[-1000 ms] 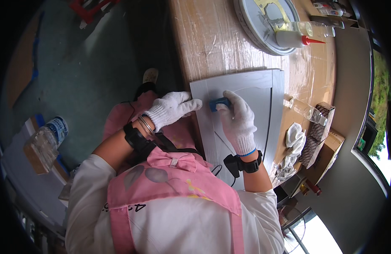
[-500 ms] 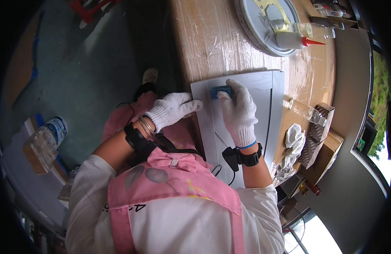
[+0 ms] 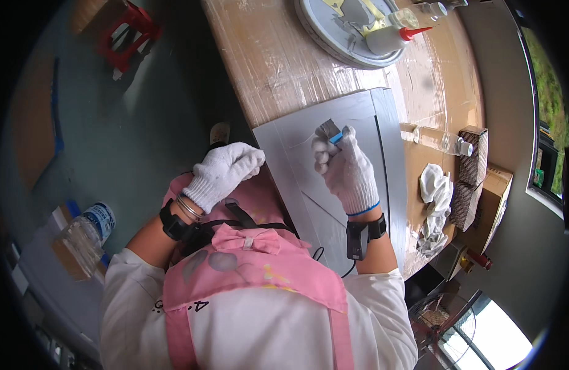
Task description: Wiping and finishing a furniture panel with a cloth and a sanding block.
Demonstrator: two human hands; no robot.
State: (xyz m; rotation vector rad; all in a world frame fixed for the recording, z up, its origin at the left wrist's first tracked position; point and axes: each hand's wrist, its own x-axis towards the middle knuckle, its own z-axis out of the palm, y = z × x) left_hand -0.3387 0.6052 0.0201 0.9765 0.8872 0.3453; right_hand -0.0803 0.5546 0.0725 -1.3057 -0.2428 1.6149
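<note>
My gloved right hand (image 3: 349, 163) is closed round a small putty scraper (image 3: 329, 130) with a grey blade and a blue part at the fingers. It is over a grey panel (image 3: 290, 139) with dark grooves, and the blade points away from me. Whether the blade touches the panel I cannot tell. Beside the panel's left edge, my gloved left hand (image 3: 227, 172) has its fingers curled together, with nothing visible in them.
The panel lies on a film-covered table (image 3: 253, 68). Beyond it stand a round lid (image 3: 321, 40) smeared with grey and yellow paste and a red-tipped squeeze bottle (image 3: 386, 40). On the right are a clear bottle (image 3: 438, 140), white cloths (image 3: 435, 191) and patterned boxes (image 3: 473, 154).
My right hand has turned the scraper, so its grey blade shows instead of a flat blue face. My left hand has drawn back left and its fingers have curled. The whole view has shifted.
</note>
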